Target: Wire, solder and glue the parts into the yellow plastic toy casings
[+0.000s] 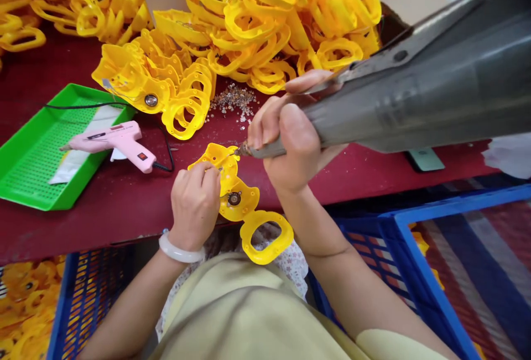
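A yellow plastic toy shell (pixel 239 201) with a small round speaker and a loop handle lies at the table's front edge, its handle jutting past it. My left hand (pixel 196 199) is closed on the shell's upper left part. My right hand (pixel 292 139) wraps round the front of a grey power screwdriver (pixel 398 83), which slants in from the upper right. The tool's tip meets the shell's upper right edge. Beyond the tip is a scatter of small screws (pixel 234 99). Whether a screw sits under the tip is too small to tell.
Stacked yellow shells (pixel 265 17) fill the back of the red table (pixel 166 227). On the left, a pink glue gun (pixel 114 141) rests across a green tray (pixel 68 201). A phone (pixel 426 160) lies at the right. Blue crates (pixel 398 222) stand below the table edge on both sides.
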Available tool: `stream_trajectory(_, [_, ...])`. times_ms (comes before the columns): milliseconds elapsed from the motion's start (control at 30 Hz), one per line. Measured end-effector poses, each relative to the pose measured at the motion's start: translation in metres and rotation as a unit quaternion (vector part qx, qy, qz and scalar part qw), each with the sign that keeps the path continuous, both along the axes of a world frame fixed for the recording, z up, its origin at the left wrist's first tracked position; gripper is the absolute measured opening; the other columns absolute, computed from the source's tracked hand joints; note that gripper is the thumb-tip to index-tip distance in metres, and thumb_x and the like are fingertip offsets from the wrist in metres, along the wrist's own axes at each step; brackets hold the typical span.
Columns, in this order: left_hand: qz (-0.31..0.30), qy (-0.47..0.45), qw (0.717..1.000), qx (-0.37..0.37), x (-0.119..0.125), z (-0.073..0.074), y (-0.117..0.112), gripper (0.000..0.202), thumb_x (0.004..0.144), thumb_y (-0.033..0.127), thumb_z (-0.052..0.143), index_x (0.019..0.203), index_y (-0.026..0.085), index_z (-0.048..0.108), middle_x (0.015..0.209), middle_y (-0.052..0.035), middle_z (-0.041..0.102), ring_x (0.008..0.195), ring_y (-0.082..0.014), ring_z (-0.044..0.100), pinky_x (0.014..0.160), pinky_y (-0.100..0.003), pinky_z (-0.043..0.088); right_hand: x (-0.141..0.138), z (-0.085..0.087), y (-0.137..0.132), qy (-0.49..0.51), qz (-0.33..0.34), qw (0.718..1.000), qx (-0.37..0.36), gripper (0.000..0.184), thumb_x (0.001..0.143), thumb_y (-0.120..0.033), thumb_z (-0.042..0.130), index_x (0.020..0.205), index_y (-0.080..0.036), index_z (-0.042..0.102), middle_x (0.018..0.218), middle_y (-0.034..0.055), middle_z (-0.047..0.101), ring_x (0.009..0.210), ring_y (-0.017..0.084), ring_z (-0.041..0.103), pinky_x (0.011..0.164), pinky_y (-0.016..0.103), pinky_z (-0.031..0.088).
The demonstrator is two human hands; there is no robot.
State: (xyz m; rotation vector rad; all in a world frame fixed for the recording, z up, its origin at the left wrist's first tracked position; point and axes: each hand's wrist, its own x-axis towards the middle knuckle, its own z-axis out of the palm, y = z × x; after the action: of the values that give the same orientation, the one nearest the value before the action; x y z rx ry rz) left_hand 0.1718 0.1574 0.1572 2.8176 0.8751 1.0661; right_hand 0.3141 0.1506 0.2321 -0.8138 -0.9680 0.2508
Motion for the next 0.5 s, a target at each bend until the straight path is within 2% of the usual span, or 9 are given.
stream_trajectory(67, [0.007, 0.016, 1.000, 0.003, 0.000, 0.002, -0.001, 0.006, 0.089, 0.011, 0.055, 0.083, 0.011, 0.057, 0.083, -0.0082, 0.061, 0.072, -0.0192, 0.047, 0.067, -0.035, 0.034, -0.001, 0.002, -0.003, 0.031, 0.028, 0.997, 0.066, 0.020, 0.078, -0.026, 0.065, 0.090, -0.020, 0.050, 0.051, -0.0075, 0.040, 0.037, 0.009, 0.038, 0.034, 0.024, 0.033])
stream_trajectory(100, [0.007, 0.026, 1.000, 0.003, 0.001, 0.002, -0.001, 0.007, 0.089, 0.011, 0.054, 0.083, 0.011, 0.057, 0.078, -0.0069, 0.059, 0.071, -0.0194, 0.047, 0.067, -0.035, 0.033, -0.002, 0.001, -0.004, 0.037, 0.034, 0.996, 0.075, 0.018, 0.079, -0.023, 0.065, 0.091, -0.019, 0.051, 0.053, -0.0068, 0.043, 0.038, 0.009, 0.040, 0.035, 0.023, 0.035])
stream_trajectory(233, [0.001, 0.045, 0.999, 0.010, 0.004, -0.002, -0.001, 0.012, 0.088, 0.012, 0.055, 0.077, 0.013, 0.057, 0.068, -0.0049, 0.053, 0.070, -0.0205, 0.047, 0.067, -0.036, 0.031, -0.002, -0.011, -0.008, 0.029, 0.027, 0.997, 0.070, 0.023, 0.080, -0.026, 0.067, 0.094, -0.020, 0.050, 0.054, -0.0060, 0.044, 0.039, 0.010, 0.042, 0.037, 0.022, 0.036])
stream_trajectory(367, [0.000, 0.020, 1.000, 0.022, 0.005, -0.004, -0.001, 0.009, 0.090, 0.016, 0.057, 0.081, 0.012, 0.059, 0.070, -0.0041, 0.055, 0.071, -0.0198, 0.047, 0.065, -0.036, 0.032, 0.002, -0.023, -0.010, 0.065, 0.066, 0.995, 0.022, 0.008, 0.089, -0.027, 0.054, 0.095, -0.021, 0.053, 0.057, -0.0033, 0.037, 0.044, 0.010, 0.042, 0.047, 0.024, 0.042])
stream_trajectory(500, [-0.008, 0.013, 1.000, 0.005, 0.003, 0.003, -0.002, 0.011, 0.089, 0.021, 0.060, 0.090, 0.011, 0.063, 0.092, -0.0063, 0.064, 0.083, -0.0215, 0.050, 0.070, -0.036, 0.036, 0.001, -0.023, -0.012, 0.056, 0.082, 0.994, 0.051, 0.012, 0.088, -0.018, 0.049, 0.099, -0.022, 0.053, 0.059, -0.0032, 0.036, 0.046, 0.010, 0.041, 0.046, 0.023, 0.037])
